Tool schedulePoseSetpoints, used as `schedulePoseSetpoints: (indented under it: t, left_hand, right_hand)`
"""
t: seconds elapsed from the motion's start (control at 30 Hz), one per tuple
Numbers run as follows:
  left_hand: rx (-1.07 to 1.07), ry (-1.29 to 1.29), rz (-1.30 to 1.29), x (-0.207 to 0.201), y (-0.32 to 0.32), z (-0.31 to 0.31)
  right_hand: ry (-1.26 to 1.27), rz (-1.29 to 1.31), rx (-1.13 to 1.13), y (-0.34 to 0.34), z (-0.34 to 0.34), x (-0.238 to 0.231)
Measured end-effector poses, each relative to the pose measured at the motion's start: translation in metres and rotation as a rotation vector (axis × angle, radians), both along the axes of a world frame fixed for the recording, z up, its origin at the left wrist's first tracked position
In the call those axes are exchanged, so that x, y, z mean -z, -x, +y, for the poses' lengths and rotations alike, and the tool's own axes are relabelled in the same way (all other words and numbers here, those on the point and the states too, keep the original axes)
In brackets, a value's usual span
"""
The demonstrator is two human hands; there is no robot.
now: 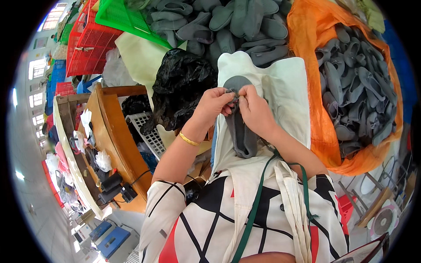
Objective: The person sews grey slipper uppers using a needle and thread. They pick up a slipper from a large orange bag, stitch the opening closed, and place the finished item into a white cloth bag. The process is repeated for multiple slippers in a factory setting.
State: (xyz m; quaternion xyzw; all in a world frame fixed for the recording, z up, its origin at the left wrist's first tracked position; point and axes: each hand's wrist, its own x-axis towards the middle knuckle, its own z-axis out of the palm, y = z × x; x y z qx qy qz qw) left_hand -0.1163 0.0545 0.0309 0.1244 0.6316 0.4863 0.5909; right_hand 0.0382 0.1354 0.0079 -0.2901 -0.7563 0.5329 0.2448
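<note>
A grey fabric shoe (244,138) lies lengthwise on a white cloth (291,87) spread over my lap, its rounded end pointing away from me. My left hand (214,104) pinches it near the middle from the left. From the right, my right hand (255,108) also has thumb and fingers closed on it. The fingertips of both hands almost meet over the shoe. Whether a thread or some other small item is between them I cannot make out.
Many grey shoes (245,19) are heaped at the far side. More fill an orange sack (302,39) on the right. A black plastic bag (180,79), a white perforated basket (147,131) and a wooden desk (116,144) stand left. Green (131,22) and red crates (90,44) sit far left.
</note>
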Motion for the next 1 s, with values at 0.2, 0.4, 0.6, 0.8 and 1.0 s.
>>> schedulePoseSetpoints:
  t: [0.2, 0.4, 0.6, 0.8, 1.0]
  left_hand:
    - [-0.057, 0.006, 0.100, 0.003, -0.005, -0.003]
    - [-0.024, 0.007, 0.241, 0.002, -0.016, 0.000]
    - [0.001, 0.017, 0.444, -0.004, -0.018, 0.001]
    - [-0.028, 0.000, 0.907, 0.000, -0.017, -0.021]
    - [-0.109, 0.047, 0.418, -0.003, -0.024, -0.010]
  right_hand:
    - [0.054, -0.149, -0.135, -0.003, 0.025, -0.022]
    - [-0.220, 0.109, -0.028, 0.013, 0.026, 0.000]
    - [0.791, 0.286, 0.081, 0.019, 0.055, -0.010]
    - [1.111, 0.331, -0.051, -0.014, 0.055, -0.005]
    - [1.192, 0.292, -0.048, 0.000, 0.030, 0.002]
